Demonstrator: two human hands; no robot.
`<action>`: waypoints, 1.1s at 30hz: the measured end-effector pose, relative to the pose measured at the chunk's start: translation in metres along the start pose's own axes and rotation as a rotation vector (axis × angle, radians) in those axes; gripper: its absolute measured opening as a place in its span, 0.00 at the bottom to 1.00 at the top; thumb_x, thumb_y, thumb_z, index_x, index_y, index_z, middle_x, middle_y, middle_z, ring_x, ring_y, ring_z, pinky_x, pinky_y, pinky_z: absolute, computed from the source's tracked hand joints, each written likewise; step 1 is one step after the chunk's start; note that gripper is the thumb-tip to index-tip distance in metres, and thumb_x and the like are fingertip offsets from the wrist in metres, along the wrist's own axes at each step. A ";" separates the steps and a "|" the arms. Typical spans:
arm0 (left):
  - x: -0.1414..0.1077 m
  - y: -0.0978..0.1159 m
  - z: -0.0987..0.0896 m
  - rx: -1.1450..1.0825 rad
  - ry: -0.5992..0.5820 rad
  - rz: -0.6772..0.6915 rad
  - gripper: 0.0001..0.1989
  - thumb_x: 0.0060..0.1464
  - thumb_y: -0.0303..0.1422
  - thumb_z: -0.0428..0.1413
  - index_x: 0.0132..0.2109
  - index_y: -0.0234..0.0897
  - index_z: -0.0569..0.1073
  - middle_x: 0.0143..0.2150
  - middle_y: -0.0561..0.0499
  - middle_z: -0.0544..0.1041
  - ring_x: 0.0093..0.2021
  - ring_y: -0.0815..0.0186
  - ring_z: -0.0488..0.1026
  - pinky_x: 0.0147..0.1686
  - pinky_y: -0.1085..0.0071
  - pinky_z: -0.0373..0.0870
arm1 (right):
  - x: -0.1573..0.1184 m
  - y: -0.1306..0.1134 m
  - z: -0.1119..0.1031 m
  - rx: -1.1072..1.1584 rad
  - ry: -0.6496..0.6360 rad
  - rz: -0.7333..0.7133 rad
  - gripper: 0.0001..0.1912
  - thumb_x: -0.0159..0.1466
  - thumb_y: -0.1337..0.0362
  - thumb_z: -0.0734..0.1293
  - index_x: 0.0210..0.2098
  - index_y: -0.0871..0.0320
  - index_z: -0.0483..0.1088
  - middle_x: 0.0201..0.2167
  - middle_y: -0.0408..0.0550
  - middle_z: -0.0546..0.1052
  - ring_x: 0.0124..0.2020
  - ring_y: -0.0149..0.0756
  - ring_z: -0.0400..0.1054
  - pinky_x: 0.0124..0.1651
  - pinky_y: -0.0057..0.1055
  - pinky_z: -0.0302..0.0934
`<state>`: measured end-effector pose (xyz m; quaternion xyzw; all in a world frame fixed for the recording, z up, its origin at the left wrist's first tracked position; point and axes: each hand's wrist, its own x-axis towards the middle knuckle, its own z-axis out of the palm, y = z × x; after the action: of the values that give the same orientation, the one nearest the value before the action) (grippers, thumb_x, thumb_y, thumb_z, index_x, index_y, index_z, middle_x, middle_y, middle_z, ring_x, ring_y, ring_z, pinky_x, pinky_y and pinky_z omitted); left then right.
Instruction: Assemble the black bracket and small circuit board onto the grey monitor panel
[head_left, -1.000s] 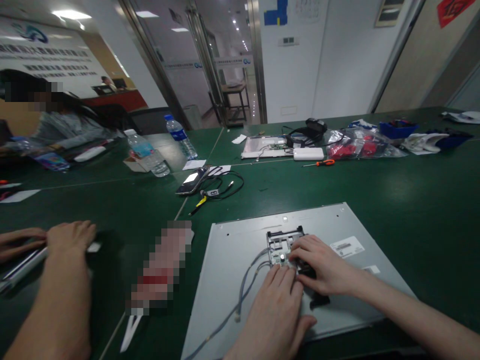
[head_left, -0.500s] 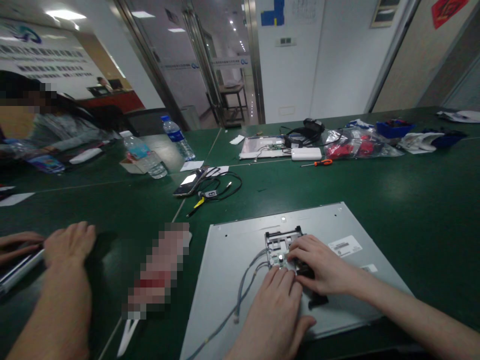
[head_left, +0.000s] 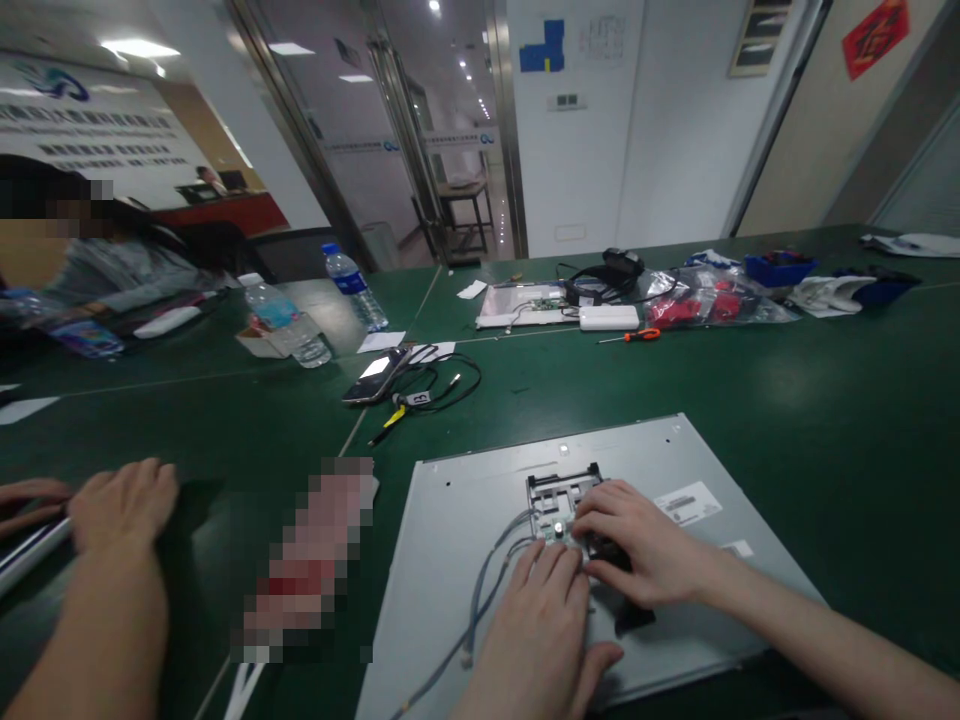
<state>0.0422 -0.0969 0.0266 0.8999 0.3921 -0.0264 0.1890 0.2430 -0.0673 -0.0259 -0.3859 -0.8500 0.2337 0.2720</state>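
Note:
A flat grey metal panel [head_left: 442, 560] lies before me. Set in its middle is a metal bracket [head_left: 566, 485] with black edges and a small green circuit board [head_left: 559, 530]. Grey cables [head_left: 480, 580] run from it toward the lower left. My right hand [head_left: 637, 545] curls over the bracket's right side, thumb and fingers closed around a dark part mostly hidden beneath. A black piece [head_left: 634, 617] shows below that hand. My left hand [head_left: 536, 620] lies along the bracket's lower edge, fingertips touching it, fingers stretched and thumb apart.
On the left another person's hands [head_left: 124, 510] hold a pale slim object [head_left: 34, 555]. Nearby lie a blurred-out pinkish item [head_left: 311, 545], a phone [head_left: 375, 375] and black cables [head_left: 457, 400]. Farther back are water bottles [head_left: 356, 285], an orange screwdriver [head_left: 634, 337] and a plastic bag [head_left: 712, 298].
The whole view has shifted slightly. Both my hands stay on the bracket, with only small finger movement. The other person's hands have moved slightly left.

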 end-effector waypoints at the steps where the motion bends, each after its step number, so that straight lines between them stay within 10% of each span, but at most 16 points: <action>1: 0.000 0.000 0.001 0.008 0.003 0.003 0.24 0.62 0.44 0.58 0.58 0.33 0.73 0.61 0.42 0.73 0.64 0.49 0.66 0.69 0.46 0.55 | 0.000 0.000 0.001 0.003 0.006 0.000 0.14 0.62 0.67 0.69 0.47 0.57 0.71 0.46 0.51 0.74 0.50 0.45 0.66 0.56 0.46 0.61; 25: -0.004 -0.007 0.005 -0.021 -0.060 0.077 0.33 0.63 0.49 0.56 0.66 0.31 0.65 0.69 0.38 0.64 0.69 0.47 0.59 0.71 0.48 0.51 | -0.001 0.007 0.011 0.015 0.085 0.034 0.09 0.70 0.68 0.63 0.48 0.57 0.73 0.50 0.52 0.75 0.51 0.43 0.67 0.56 0.45 0.63; 33: -0.006 -0.005 0.001 -0.029 -0.054 0.119 0.25 0.59 0.47 0.60 0.55 0.33 0.73 0.63 0.40 0.71 0.67 0.47 0.63 0.69 0.47 0.53 | -0.001 0.009 0.012 -0.004 0.069 0.026 0.12 0.66 0.69 0.65 0.49 0.57 0.71 0.50 0.52 0.75 0.51 0.43 0.67 0.55 0.45 0.63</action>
<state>0.0344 -0.0984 0.0255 0.9177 0.3330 -0.0338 0.2138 0.2405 -0.0647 -0.0410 -0.4052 -0.8354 0.2221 0.2976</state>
